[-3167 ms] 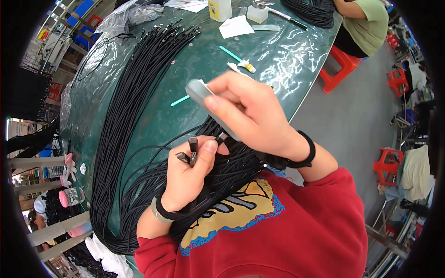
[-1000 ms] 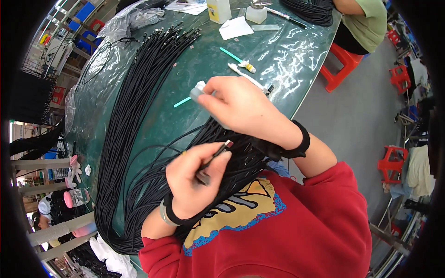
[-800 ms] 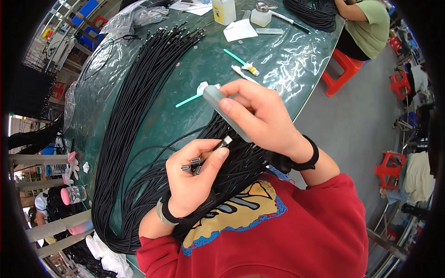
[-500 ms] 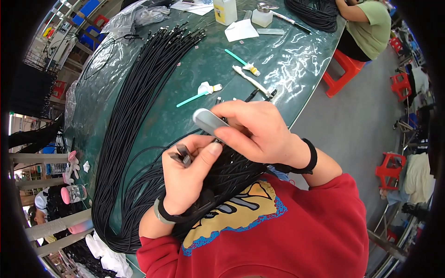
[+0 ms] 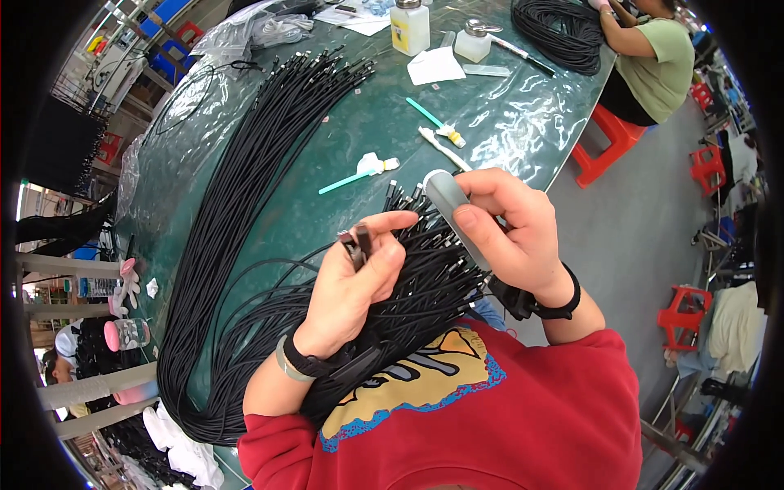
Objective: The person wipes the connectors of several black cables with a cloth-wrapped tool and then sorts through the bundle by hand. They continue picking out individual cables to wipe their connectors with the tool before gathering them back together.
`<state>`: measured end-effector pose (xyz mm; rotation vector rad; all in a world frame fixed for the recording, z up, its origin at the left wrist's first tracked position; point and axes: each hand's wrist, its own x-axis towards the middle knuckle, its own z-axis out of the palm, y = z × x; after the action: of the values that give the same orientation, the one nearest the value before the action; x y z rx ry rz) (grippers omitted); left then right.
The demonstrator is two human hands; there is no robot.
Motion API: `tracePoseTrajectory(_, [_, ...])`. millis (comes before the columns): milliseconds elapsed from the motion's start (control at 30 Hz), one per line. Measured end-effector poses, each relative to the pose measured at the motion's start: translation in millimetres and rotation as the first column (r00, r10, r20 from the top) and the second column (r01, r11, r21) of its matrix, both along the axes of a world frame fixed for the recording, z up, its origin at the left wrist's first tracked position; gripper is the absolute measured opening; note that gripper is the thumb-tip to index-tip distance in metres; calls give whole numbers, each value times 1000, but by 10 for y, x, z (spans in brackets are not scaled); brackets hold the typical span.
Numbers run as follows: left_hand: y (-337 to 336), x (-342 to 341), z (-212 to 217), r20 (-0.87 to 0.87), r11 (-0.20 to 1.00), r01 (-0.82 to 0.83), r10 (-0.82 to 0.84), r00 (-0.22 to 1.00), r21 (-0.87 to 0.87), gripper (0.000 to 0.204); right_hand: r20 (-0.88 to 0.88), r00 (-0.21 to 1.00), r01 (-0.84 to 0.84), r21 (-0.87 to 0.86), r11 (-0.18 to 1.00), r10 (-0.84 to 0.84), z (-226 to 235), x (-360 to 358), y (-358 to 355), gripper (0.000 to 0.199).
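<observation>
My left hand is closed around dark cable ends that poke up between its fingers, with its index finger stretched toward the right. My right hand pinches a flat grey strip with a rounded, pale-rimmed tip, slanting up to the left. Between and below the hands lies a pile of black cables with small metal-tipped connectors. A long bundle of black cables curves down the left of the table and bends back toward my body.
On the green table lie two turquoise sticks with white wrapped ends, and a white stick. Beyond stand two bottles, a white paper and a marker. A co-worker sits near coiled cables.
My hands have moved apart. The right one, with the grey strip, has gone right, away from the left hand; the cable connectors below are now uncovered.
</observation>
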<state>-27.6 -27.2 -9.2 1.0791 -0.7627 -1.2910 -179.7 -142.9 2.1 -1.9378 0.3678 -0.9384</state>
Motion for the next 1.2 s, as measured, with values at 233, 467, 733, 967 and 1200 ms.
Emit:
tracePoseTrajectory(233, [34,26,1,-229,998,-52,56,972,26,27,-19,998,-51,289,956,59,40,1,14,18])
tracePoseTrajectory(467, [137,-72,193,200,982,-172,154,968,77,23,-41,994,-84,335,939,103,-6,26,71,18])
tracePoseTrajectory(733, [171,-62,196,207,980,-180,160,965,82,22,-77,984,-144,174,974,159,5,31,154,16])
tracePoseTrajectory(967, [185,-129,143,335,986,-169,160,929,-2,22,-93,988,-119,14,993,120,29,278,159,13])
tracePoseTrajectory(1200, [186,-95,161,346,989,-145,123,930,38,21,-13,1000,-15,108,994,17,81,409,51,12])
